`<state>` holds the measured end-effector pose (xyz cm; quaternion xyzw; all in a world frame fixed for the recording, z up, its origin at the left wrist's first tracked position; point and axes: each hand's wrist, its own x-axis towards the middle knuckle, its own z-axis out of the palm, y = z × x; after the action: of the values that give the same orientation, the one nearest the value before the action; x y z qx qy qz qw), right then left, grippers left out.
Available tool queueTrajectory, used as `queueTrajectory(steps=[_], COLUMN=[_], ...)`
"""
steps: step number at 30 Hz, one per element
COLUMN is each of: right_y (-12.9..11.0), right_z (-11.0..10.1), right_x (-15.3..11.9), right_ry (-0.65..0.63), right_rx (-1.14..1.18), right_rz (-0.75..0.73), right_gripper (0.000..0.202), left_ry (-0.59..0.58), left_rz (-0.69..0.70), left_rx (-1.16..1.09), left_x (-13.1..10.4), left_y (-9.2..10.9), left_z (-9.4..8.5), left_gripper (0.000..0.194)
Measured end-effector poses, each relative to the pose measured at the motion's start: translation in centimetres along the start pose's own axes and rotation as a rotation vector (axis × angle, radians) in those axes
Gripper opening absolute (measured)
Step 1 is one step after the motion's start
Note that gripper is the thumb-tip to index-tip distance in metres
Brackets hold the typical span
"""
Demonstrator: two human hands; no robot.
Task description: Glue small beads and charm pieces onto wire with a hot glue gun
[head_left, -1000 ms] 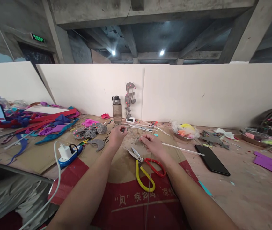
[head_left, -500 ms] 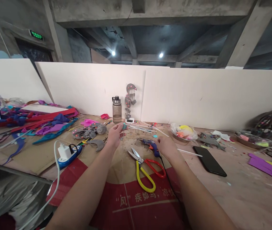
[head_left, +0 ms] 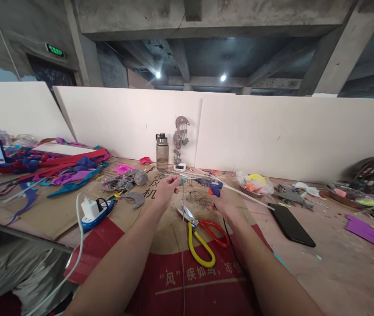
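Observation:
My left hand (head_left: pixel 170 191) pinches a small teal piece (head_left: pixel 182 180) between thumb and fingertips. A thin grey cord (head_left: pixel 183 245) hangs straight down from there across the red print. In my right hand (head_left: pixel 224 202) is a blue glue gun (head_left: pixel 215 188) with an orange trigger, held above the table. Its nozzle points left at the teal piece; whether they touch I cannot tell. A long pale glue stick (head_left: pixel 249 197) runs from behind the gun towards the phone. Below my hands lie scissors (head_left: pixel 193 226) with one yellow and one red handle, blades slightly apart.
A black phone (head_left: pixel 291 224) lies to the right. On the left are a power strip (head_left: pixel 97 216) with a white cable, grey felt pieces (head_left: pixel 124 180) and coloured cloth strips (head_left: pixel 71 166). A water bottle (head_left: pixel 162 153) and a grey hanging ornament (head_left: pixel 180 136) stand behind.
My right hand has lifted the glue gun off the table and brought its nozzle towards the teal piece. My left hand has shifted right and slightly down; the grey cord now hangs in view.

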<state>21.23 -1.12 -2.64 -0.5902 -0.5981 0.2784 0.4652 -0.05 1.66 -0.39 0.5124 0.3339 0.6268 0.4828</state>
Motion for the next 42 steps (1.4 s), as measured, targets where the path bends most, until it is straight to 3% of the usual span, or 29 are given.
queueTrajectory(steps=[4, 10, 17, 24, 42], right_y=[-2.6, -5.7, -5.0, -5.6, -5.3], right_z=[0.5, 0.6, 1.3, 1.3, 1.8], right_x=[-0.9, -3.3, -3.9, -4.5, -4.6], right_ry=[0.042, -0.028, 0.085, 0.059, 0.057], right_rx=[0.268, 0.239, -0.003, -0.189, -0.292], right_rz=[-0.029, -0.181, -0.341, -0.343, -0.376], right_gripper=[0.031, 0.041, 0.038, 0.037, 0.035], left_ry=[0.072, 0.109, 0.136, 0.151, 0.201], left_rz=[0.0, -0.01, -0.008, 0.024, 0.052], left_rx=[0.022, 0.018, -0.003, -0.005, 0.015], left_x=[0.2, 0.2, 0.0, 0.1, 0.2], left_y=[-0.3, -0.4, -0.2, -0.2, 0.0], left_z=[-0.3, -0.5, -0.5, -0.5, -0.3], left_gripper=[0.031, 0.033, 0.032, 0.032, 0.031])
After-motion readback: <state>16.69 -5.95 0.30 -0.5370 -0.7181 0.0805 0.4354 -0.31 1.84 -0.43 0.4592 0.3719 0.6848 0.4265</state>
